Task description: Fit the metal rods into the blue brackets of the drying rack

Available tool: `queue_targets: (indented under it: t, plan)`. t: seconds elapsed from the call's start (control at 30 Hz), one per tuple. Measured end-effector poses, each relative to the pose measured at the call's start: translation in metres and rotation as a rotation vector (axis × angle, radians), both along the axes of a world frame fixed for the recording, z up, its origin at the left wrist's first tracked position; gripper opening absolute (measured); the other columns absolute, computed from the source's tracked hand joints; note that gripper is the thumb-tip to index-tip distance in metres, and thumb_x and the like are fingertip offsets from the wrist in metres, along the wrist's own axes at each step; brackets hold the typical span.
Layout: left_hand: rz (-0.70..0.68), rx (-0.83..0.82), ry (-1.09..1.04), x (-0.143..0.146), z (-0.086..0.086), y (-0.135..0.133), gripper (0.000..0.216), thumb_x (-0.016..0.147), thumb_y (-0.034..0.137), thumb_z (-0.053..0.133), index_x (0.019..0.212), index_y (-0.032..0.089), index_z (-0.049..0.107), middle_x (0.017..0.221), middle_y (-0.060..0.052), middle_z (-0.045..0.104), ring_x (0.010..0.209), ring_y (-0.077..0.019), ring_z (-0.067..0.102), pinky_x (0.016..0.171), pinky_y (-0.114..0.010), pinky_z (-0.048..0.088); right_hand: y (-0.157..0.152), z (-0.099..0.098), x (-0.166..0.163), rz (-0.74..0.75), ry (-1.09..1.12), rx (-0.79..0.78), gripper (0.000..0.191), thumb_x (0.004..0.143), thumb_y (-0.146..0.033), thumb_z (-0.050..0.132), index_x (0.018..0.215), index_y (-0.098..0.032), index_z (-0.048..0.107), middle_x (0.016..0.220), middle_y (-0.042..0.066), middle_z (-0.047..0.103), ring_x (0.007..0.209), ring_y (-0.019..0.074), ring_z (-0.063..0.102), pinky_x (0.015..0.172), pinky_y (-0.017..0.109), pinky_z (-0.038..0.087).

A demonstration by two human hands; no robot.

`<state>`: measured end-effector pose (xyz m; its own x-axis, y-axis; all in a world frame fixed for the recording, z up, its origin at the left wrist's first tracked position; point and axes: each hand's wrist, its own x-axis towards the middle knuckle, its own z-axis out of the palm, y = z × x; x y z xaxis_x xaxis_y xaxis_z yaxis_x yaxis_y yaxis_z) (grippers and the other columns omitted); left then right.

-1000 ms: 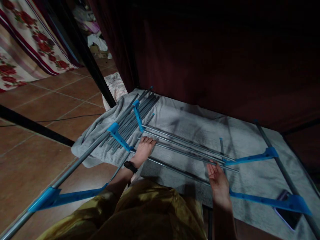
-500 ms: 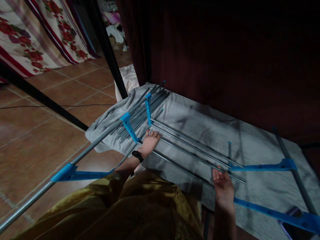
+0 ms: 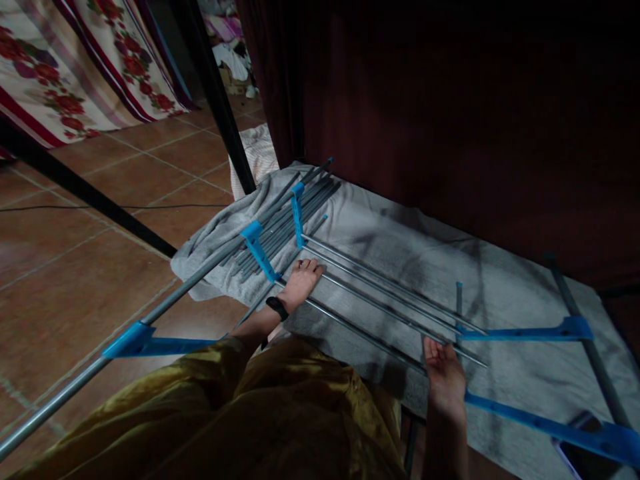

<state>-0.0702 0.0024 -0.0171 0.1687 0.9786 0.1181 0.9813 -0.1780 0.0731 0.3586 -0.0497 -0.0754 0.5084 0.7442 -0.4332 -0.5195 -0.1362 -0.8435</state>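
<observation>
A rack of grey metal tubes joined by blue plastic brackets lies across the bed. My left hand (image 3: 303, 280), a dark band on its wrist, closes over the left end of a thin metal rod (image 3: 370, 300), beside the left blue bracket (image 3: 260, 252). Palm up, my right hand (image 3: 445, 370) has its fingers curled under the same rod toward its right end, which sticks out past the fingers. Nearer to me runs another rod (image 3: 350, 321). Behind, two rods reach the right blue bracket (image 3: 525, 333). My left fingers partly hide the rod's left end.
Several loose tubes (image 3: 280, 230) lie on the grey blanket (image 3: 400, 233) at the left. A phone (image 3: 585, 447) rests under the front right bracket (image 3: 545, 421). Black bed posts (image 3: 215, 100) rise at left over the tiled floor (image 3: 120, 233); a dark curtain (image 3: 425, 120) hangs behind.
The rod in my hands has shifted very slightly left. Both hands keep nearly the same place and grip, and the view has tilted a little.
</observation>
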Motion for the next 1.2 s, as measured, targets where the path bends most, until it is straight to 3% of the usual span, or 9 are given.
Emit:
queue_targets:
  t: [0.37, 0.53, 0.73, 0.87, 1.03, 1.2]
  plan:
    - [-0.012, 0.02, 0.027, -0.002, -0.003, 0.002, 0.03, 0.099, 0.007, 0.043, 0.108, 0.019, 0.069, 0.112, -0.015, 0.067, 0.11, -0.0296, 0.061, 0.103, -0.047, 0.044, -0.003, 0.0, 0.002, 0.022, -0.014, 0.01, 0.003, 0.082, -0.031, 0.071, 0.082, -0.032, 0.069, 0.093, 0.001, 0.071, 0.089, 0.0178, 0.074, 0.107, 0.036, 0.057]
    - [-0.004, 0.027, -0.037, -0.003, -0.006, 0.003, 0.03, 0.098, 0.008, 0.043, 0.107, 0.02, 0.069, 0.107, -0.014, 0.067, 0.109, -0.0296, 0.061, 0.103, -0.048, 0.045, -0.003, 0.001, 0.002, 0.04, -0.078, 0.033, 0.005, 0.08, -0.033, 0.071, 0.078, -0.034, 0.067, 0.088, 0.001, 0.071, 0.087, 0.0224, 0.073, 0.101, 0.043, 0.06]
    - [0.0, 0.017, -0.072, -0.004, -0.009, 0.005, 0.031, 0.097, 0.008, 0.043, 0.108, 0.019, 0.07, 0.105, -0.014, 0.067, 0.109, -0.0298, 0.06, 0.103, -0.048, 0.046, -0.002, 0.002, -0.002, 0.024, -0.04, 0.059, 0.007, 0.081, -0.033, 0.074, 0.08, -0.031, 0.067, 0.085, -0.002, 0.07, 0.079, 0.0183, 0.072, 0.094, 0.038, 0.063]
    - [0.039, 0.0, -0.134, -0.011, -0.014, 0.006, 0.035, 0.094, 0.006, 0.044, 0.113, 0.018, 0.071, 0.11, -0.015, 0.067, 0.111, -0.0289, 0.059, 0.104, -0.045, 0.046, -0.002, 0.002, -0.007, -0.051, 0.051, 0.053, 0.008, 0.083, -0.031, 0.074, 0.084, -0.027, 0.067, 0.089, -0.002, 0.071, 0.081, 0.0143, 0.072, 0.098, 0.036, 0.061]
    - [0.129, 0.037, -0.476, -0.022, -0.024, 0.009, 0.041, 0.082, 0.001, 0.049, 0.109, 0.018, 0.074, 0.116, -0.014, 0.068, 0.114, -0.0292, 0.062, 0.107, -0.043, 0.048, 0.0, 0.0, -0.01, -0.092, 0.108, 0.047, 0.009, 0.085, -0.026, 0.075, 0.085, -0.024, 0.066, 0.087, -0.003, 0.071, 0.081, 0.0114, 0.071, 0.1, 0.031, 0.06]
    - [0.405, 0.036, -1.149, -0.023, -0.02, 0.017, 0.03, 0.07, 0.0, 0.061, 0.086, 0.02, 0.076, 0.102, -0.008, 0.071, 0.102, -0.0265, 0.067, 0.111, -0.041, 0.047, 0.003, -0.004, -0.012, -0.09, 0.089, 0.064, 0.012, 0.085, -0.027, 0.076, 0.085, -0.025, 0.064, 0.08, -0.006, 0.071, 0.078, 0.0123, 0.072, 0.096, 0.036, 0.063]
